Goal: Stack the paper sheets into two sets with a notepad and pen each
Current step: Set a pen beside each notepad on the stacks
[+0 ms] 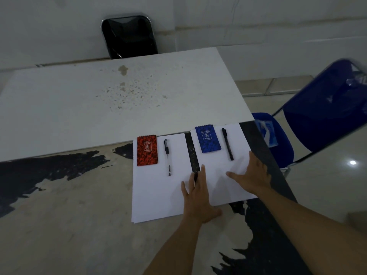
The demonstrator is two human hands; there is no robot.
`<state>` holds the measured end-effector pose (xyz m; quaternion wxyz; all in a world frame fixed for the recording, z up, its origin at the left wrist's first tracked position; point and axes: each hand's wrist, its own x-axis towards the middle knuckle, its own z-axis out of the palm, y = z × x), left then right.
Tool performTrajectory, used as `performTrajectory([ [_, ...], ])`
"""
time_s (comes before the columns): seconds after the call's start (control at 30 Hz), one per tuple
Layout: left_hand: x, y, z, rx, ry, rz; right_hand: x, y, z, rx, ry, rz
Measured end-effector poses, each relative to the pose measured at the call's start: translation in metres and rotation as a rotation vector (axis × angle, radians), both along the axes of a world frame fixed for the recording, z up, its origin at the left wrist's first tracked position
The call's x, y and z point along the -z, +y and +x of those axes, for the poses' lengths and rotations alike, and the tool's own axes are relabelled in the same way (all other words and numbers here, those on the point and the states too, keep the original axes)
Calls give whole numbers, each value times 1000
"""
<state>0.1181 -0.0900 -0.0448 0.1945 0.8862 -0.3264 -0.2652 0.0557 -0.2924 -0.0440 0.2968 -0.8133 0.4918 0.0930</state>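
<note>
Head view: left hand lies flat, fingers straight, spanning the gap between both paper stacks; right hand presses flat on the right stack, likely squaring it. Left stack carries red notepad and clear pen; right carries blue notepad and black pen. Sheet count unreadable. Blue chair cut off.

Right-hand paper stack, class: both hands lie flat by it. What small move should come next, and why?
Probably nudge the right paper stack square with the left stack: it lies slightly skewed near the table edge. Left hand and right hand already press flat; each stack carries its notepad and pen.
</note>
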Motion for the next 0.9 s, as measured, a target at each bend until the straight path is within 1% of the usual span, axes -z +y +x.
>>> performTrajectory([
  [0.1,2,0,4,-19,-34,-27,1,1,0,3,-4,-20],
  [0.27,4,-1,2,-16,-31,-15,-1,0,1,4,26,-23],
  [0.37,2,1,1,-25,-22,-49,-7,11,8,16,-20,-184],
  [0.43,-5,11,11,-73,-10,-89,-12,24,19,-87,-126,-270],
  [0.5,-14,34,30,-146,-17,-118,-17,40,34,-289,-201,-231],
  [0.53,-17,48,42,-182,-18,-101,-18,50,40,-398,-202,-183],
  [0.6,-19,80,64,-234,-17,5,-22,75,53,-571,-119,-80],
  [0.67,-17,114,80,-259,16,94,-23,104,64,-673,7,-25],
  [0.7,-13,129,84,-258,52,108,-22,118,67,-706,58,-21],
  [0.8,-4,158,87,-188,82,93,-17,149,71,-751,178,-32],
  [0.9,4,162,86,-195,41,21,-16,161,73,-714,204,-22],
])
